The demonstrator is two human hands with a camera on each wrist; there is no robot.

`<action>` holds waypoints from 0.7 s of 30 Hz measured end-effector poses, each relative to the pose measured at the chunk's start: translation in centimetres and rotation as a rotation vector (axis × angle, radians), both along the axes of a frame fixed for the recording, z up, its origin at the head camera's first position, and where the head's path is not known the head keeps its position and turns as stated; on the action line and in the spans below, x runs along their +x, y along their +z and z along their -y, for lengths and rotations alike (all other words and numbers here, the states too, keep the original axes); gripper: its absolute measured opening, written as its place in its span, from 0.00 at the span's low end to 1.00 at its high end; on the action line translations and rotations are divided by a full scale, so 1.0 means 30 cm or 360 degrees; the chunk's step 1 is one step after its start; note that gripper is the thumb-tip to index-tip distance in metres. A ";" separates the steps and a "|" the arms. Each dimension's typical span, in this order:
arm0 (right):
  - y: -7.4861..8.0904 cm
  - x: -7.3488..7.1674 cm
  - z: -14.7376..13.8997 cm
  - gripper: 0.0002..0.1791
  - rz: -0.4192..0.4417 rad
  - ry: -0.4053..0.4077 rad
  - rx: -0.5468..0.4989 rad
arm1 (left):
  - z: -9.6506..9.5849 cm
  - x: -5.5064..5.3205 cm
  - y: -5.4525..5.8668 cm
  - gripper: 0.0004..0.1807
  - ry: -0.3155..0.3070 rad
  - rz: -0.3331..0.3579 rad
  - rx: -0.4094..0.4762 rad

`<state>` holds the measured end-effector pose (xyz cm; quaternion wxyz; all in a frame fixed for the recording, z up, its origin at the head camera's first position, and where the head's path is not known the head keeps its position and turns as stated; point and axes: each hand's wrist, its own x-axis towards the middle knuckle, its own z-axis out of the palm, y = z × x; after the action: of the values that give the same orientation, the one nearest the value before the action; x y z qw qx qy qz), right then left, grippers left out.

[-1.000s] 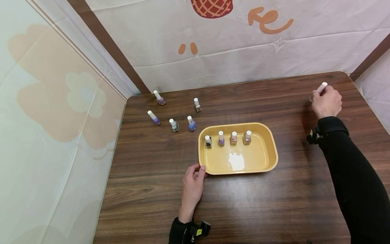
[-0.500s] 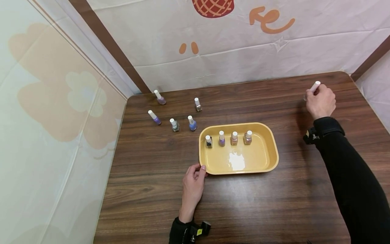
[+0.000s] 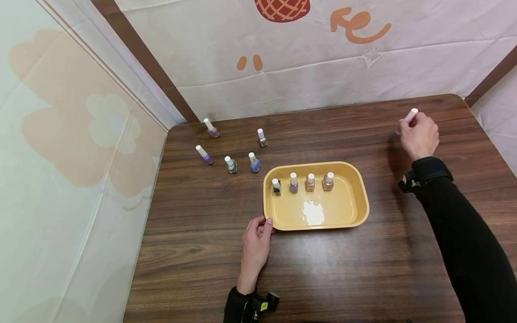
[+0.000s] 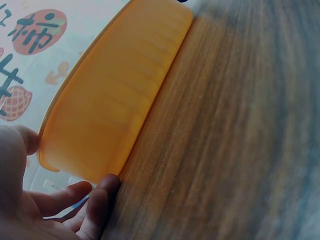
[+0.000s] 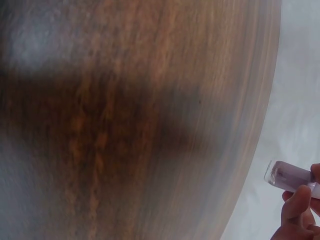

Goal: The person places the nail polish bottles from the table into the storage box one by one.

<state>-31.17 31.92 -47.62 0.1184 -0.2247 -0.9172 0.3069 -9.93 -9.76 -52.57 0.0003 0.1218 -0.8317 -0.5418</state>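
Observation:
A yellow tray (image 3: 315,226) lies on the table, with several nail polish bottles standing in a row along its far half. My left hand (image 3: 256,242) holds the tray's near left corner, the thumb on the rim and the fingers against the outer wall. In the left wrist view, fingertips (image 4: 107,185) touch the tray wall (image 4: 110,100) low down. At the far right my right hand (image 3: 421,136) pinches a nail polish bottle (image 3: 411,115) with a white cap, tilted and above the table. The right wrist view shows this bottle (image 5: 290,176) is clear with pale purple polish.
Several more bottles stand left of the tray, among them a blue one (image 3: 255,164), a dark green one (image 3: 231,166), a purple one (image 3: 205,155) and a mauve one (image 3: 212,130). A printed cloth wall (image 3: 323,80) borders the wooden table (image 3: 194,251) behind.
My right hand has moved left with the bottle, a short way along the far side of the table. The left hand and the tray have stayed in place.

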 end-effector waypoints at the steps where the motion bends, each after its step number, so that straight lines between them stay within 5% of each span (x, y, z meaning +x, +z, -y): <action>1: 0.001 0.001 0.002 0.25 -0.0003 0.0005 0.0002 | 0.001 0.000 -0.002 0.19 -0.0004 -0.0005 -0.0002; 21: 0.014 0.041 0.071 0.24 -0.0109 0.0195 0.0045 | 0.004 0.000 0.006 0.21 -0.0019 0.0012 -0.0008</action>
<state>-29.95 29.80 -47.21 0.1339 -0.1559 -0.9289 0.3080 -9.94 -9.86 -52.40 -0.0057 0.1190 -0.8337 -0.5393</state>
